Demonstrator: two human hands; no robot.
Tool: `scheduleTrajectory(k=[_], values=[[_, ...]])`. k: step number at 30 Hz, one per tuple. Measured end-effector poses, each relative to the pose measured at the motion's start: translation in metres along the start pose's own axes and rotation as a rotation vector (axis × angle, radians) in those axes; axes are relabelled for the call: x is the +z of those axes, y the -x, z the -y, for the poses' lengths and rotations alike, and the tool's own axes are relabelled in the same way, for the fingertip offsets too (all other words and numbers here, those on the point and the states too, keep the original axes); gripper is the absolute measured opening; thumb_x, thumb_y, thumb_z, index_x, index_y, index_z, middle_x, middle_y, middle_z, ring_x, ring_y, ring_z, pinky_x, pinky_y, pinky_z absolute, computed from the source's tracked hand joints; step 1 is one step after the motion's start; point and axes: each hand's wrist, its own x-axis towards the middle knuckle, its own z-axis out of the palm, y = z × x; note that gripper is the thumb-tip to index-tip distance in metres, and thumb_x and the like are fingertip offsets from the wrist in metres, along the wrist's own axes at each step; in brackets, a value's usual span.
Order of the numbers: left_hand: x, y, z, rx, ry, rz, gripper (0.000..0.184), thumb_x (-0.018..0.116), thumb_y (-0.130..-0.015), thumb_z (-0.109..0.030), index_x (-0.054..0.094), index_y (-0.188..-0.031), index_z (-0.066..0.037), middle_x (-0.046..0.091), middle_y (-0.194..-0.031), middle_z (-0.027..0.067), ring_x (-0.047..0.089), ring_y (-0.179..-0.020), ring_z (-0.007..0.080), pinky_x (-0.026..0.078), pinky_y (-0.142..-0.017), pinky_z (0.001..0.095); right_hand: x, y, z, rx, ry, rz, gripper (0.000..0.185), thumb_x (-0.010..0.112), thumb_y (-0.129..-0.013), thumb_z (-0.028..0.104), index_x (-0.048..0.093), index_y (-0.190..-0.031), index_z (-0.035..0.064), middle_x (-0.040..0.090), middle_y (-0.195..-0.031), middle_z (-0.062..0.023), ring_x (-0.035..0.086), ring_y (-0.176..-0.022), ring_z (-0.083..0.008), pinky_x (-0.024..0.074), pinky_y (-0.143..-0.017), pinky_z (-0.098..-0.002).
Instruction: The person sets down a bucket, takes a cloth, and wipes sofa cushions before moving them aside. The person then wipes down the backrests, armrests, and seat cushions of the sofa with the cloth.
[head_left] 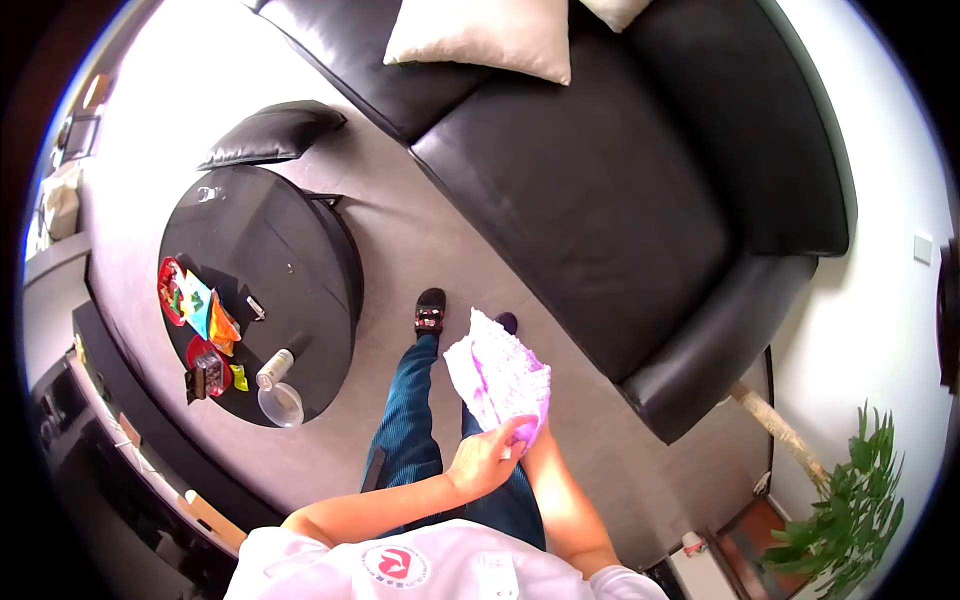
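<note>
A crumpled pink and white cloth (497, 372) hangs in front of my body, above my legs and the floor. My left hand (485, 463) and my right hand (537, 437) meet at its lower end; the forearm from the left side of the view ends in fingers closed on the cloth's edge. The hand on the other forearm is mostly covered by the cloth, so its fingers are hidden.
A black leather sofa (590, 190) with pale cushions (485, 35) fills the upper right. At left stands a round black table (270, 240) with snack packets (208, 312), a bottle (274, 369) and a clear bowl (281, 405). A plant (850, 500) is at lower right.
</note>
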Motion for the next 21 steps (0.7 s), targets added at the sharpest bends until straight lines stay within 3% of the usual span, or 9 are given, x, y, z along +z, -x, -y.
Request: scheduleTrajectory(k=[2, 4, 8, 10, 11, 15, 18, 19, 21], values=[[-0.002, 0.009, 0.007, -0.057, 0.077, -0.078, 0.041, 0.062, -0.088, -0.010, 0.048, -0.126, -0.007, 0.063, -0.074, 0.0129, 0.065, -0.069, 0.0319, 0.049, -0.061, 0.0413, -0.002, -0.006, 0.049, 0.305, -1.703, -0.084, 0.055, 0.036, -0.102, 0.032, 0.029, -0.151, 0.0074, 0.038, -0.151, -0.0106, 0.035, -0.140, -0.0277, 0.0208, -0.119, -0.0406], [-0.001, 0.012, 0.014, -0.083, 0.120, -0.082, 0.040, 0.062, -0.089, -0.010, 0.045, -0.125, -0.005, 0.063, -0.075, 0.0108, 0.065, -0.068, 0.0296, 0.049, -0.061, 0.0393, -0.002, -0.005, 0.051, 0.271, -1.522, -0.217, 0.056, 0.036, -0.102, 0.037, 0.032, -0.150, 0.0084, 0.037, -0.152, -0.0100, 0.037, -0.138, -0.0285, 0.0236, -0.118, -0.0440], [0.010, 0.013, 0.020, -0.062, 0.160, -0.034, 0.042, 0.061, -0.090, -0.009, 0.044, -0.129, -0.008, 0.064, -0.075, 0.0104, 0.067, -0.072, 0.0281, 0.051, -0.064, 0.0361, -0.005, 0.009, 0.006, 0.449, -1.501, -0.097, 0.054, 0.036, -0.102, 0.036, 0.033, -0.149, 0.0085, 0.041, -0.150, -0.0107, 0.039, -0.137, -0.0260, 0.0243, -0.118, -0.0399], [0.018, 0.014, 0.018, -0.106, 0.241, 0.049, 0.048, 0.060, -0.091, -0.011, 0.042, -0.136, -0.014, 0.064, -0.079, 0.0100, 0.067, -0.073, 0.0297, 0.052, -0.065, 0.0390, -0.012, 0.002, 0.010, 0.534, -1.479, -0.064, 0.053, 0.036, -0.103, 0.035, 0.034, -0.149, 0.0089, 0.043, -0.148, -0.0103, 0.040, -0.136, -0.0247, 0.0248, -0.118, -0.0387], [0.027, 0.017, 0.016, -0.099, 0.405, -0.075, 0.045, 0.059, -0.092, -0.009, 0.047, -0.136, -0.014, 0.064, -0.077, 0.0079, 0.067, -0.070, 0.0235, 0.052, -0.064, 0.0354, -0.020, -0.004, 0.011, 0.560, -1.532, -0.052, 0.054, 0.038, -0.102, 0.036, 0.034, -0.149, 0.0086, 0.043, -0.148, -0.0097, 0.041, -0.135, -0.0244, 0.0251, -0.118, -0.0385], [0.051, 0.024, 0.016, -0.229, 0.419, -0.264, 0.031, 0.059, -0.092, -0.007, 0.060, -0.122, -0.011, 0.063, -0.070, 0.0072, 0.064, -0.063, 0.0205, 0.051, -0.059, 0.0313, -0.070, -0.048, 0.061, 0.574, -1.653, -0.006, 0.053, 0.042, -0.102, 0.035, 0.035, -0.148, 0.0090, 0.047, -0.144, -0.0091, 0.043, -0.133, -0.0234, 0.0295, -0.116, -0.0386], [0.095, 0.032, 0.042, -0.263, 0.308, -0.424, 0.030, 0.060, -0.091, -0.008, 0.059, -0.121, -0.011, 0.063, -0.071, 0.0089, 0.064, -0.062, 0.0220, 0.050, -0.059, 0.0316, -0.128, -0.077, 0.046, 0.441, -1.278, -0.018, 0.053, 0.046, -0.100, 0.034, 0.038, -0.145, 0.0082, 0.047, -0.144, -0.0103, 0.043, -0.132, -0.0246, 0.0308, -0.114, -0.0380], [0.108, 0.034, 0.048, -0.327, 0.310, -0.490, 0.028, 0.061, -0.090, -0.008, 0.060, -0.118, -0.011, 0.063, -0.072, 0.0104, 0.064, -0.062, 0.0229, 0.050, -0.058, 0.0324, -0.135, -0.098, 0.049, 0.260, -0.875, 0.034, 0.052, 0.049, -0.099, 0.033, 0.041, -0.143, 0.0077, 0.046, -0.144, -0.0087, 0.045, -0.131, -0.0253, 0.0364, -0.109, -0.0384], [0.134, 0.040, 0.066, -0.413, 0.313, -0.578, 0.027, 0.060, -0.090, -0.008, 0.060, -0.117, -0.011, 0.063, -0.072, 0.0103, 0.063, -0.062, 0.0228, 0.049, -0.057, 0.0331, -0.178, -0.121, -0.011, 0.175, -0.073, 0.034, 0.039, 0.045, -0.101, 0.034, 0.063, -0.118, 0.0039, 0.061, -0.124, -0.0126, 0.054, -0.121, -0.0267, 0.0416, -0.101, -0.0372]])
